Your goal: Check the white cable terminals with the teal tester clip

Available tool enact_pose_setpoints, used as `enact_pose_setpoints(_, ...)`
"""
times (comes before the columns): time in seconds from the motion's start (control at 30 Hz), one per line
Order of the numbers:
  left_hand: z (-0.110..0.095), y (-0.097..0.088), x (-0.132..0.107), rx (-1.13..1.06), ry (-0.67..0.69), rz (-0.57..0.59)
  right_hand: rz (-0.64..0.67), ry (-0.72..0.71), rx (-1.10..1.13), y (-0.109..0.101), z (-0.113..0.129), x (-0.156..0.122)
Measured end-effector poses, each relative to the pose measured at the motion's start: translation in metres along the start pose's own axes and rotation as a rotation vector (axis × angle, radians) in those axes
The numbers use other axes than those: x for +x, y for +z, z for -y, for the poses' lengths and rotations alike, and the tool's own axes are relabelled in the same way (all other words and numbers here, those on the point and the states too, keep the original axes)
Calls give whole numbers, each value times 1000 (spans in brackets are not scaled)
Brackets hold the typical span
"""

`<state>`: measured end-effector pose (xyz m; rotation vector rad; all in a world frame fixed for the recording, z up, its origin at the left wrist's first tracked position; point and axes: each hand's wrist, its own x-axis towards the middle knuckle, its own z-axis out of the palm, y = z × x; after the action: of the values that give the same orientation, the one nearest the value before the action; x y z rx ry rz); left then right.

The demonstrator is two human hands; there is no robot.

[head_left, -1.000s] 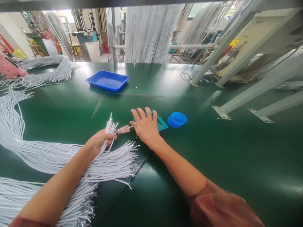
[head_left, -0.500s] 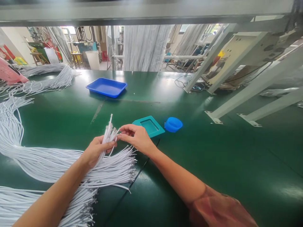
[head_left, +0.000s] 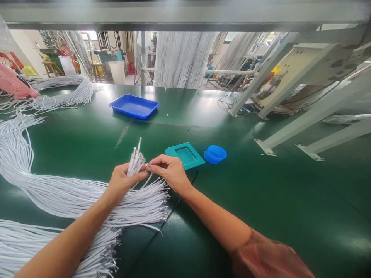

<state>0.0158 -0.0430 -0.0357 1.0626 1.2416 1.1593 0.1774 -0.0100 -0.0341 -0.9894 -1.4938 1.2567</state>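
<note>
My left hand [head_left: 123, 178] is closed around a small bunch of white cords [head_left: 135, 162], their tipped ends pointing up and one standing higher than the others. Close beside it, my right hand [head_left: 171, 172] pinches a single white cord near its end, between thumb and forefinger. Under both hands a thick bundle of white cords [head_left: 72, 193] lies across the table, its metal-looking tips fanned out to the right. A second bundle [head_left: 95, 251] lies nearer me, partly covered by my left forearm.
Just beyond my right hand are a teal tray [head_left: 198, 160] and a blue round dish [head_left: 215, 154]. A blue rectangular tray [head_left: 133, 106] sits further back on the green table [head_left: 261, 200]. Metal legs [head_left: 286, 123] stand at right; a pink object [head_left: 16, 83] and more cords [head_left: 84, 90] at left.
My right hand has drawn its cord slightly right and down, away from the bunch in my left hand. The whole view has shifted a little.
</note>
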Motion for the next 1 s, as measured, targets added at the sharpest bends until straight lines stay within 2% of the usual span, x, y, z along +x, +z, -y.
enact_pose_setpoints(0.23,5,-3,2,-90,-65,-17,95,245,433,5,-1,1)
enact_pose_setpoints(0.37,3,-3,2,-123,-78,0,231,436,619,7,-1,1)
enact_pose_setpoints(0.43,1,-2,1,-117,-79,-6,280,478,647,5,-1,2)
enact_pose_setpoints(0.5,0,-2,1,-106,-77,-17,286,434,568,0,2,4)
enact_pose_setpoints(0.63,1,-1,0,-50,-58,-42,268,182,192,-14,13,9)
enact_pose_setpoints(0.7,1,0,-1,20,-33,-45,284,115,27,-19,17,9)
enact_pose_setpoints(0.8,0,2,-4,169,43,-2,306,100,-129,-23,18,8)
enact_pose_setpoints(0.93,-5,2,-7,281,138,136,430,185,-133,-25,16,9)
enact_pose_setpoints(1.0,-5,-1,-7,256,117,158,363,185,-130,-26,17,11)
